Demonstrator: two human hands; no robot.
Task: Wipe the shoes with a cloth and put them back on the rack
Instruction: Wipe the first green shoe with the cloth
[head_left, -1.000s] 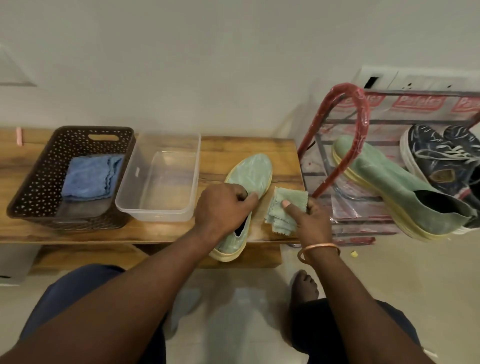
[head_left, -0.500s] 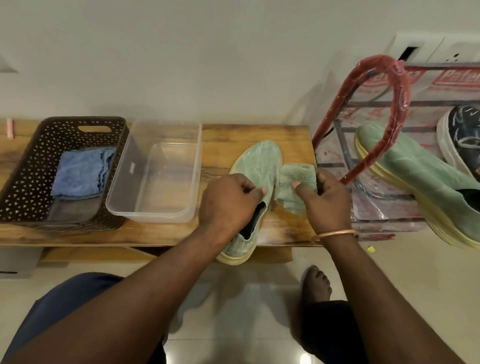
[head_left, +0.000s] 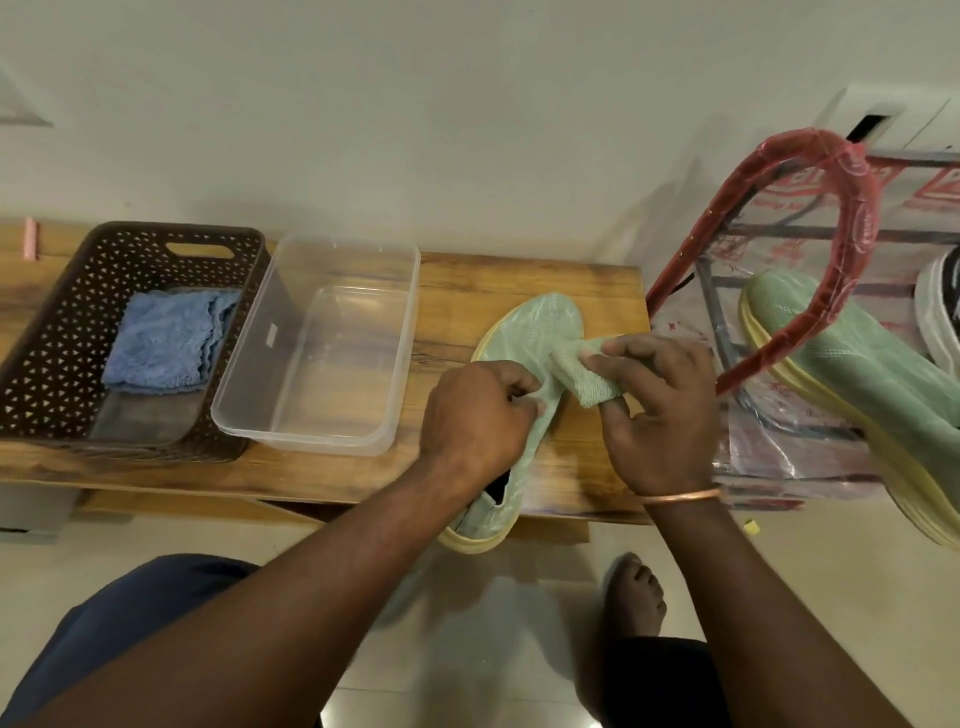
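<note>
In the head view, the left hand (head_left: 478, 415) gripped the green shoe (head_left: 540, 327) at its middle, fingers curled over the upper by the collar. The shoe lay on the wooden bench (head_left: 519, 275), its toe reaching away beyond the knuckles and its heel hanging off the near edge under the left forearm. The right hand (head_left: 660, 415), just beside the left, pinched a bunched green cloth (head_left: 587, 379) between thumb and fingers, and the cloth touched the shoe's upper between the two hands. A copper bangle (head_left: 680, 497) sat on the right wrist.

To the outside of the left hand stood a clear plastic tub (head_left: 322, 343), and past it a brown basket (head_left: 67, 332) holding a folded blue cloth (head_left: 166, 340). To the outside of the right hand stood the rack (head_left: 810, 145) with its red arched frame; on it lay a second green shoe (head_left: 857, 364), and beyond that a dark shoe (head_left: 943, 306) cut off by the picture's edge.
</note>
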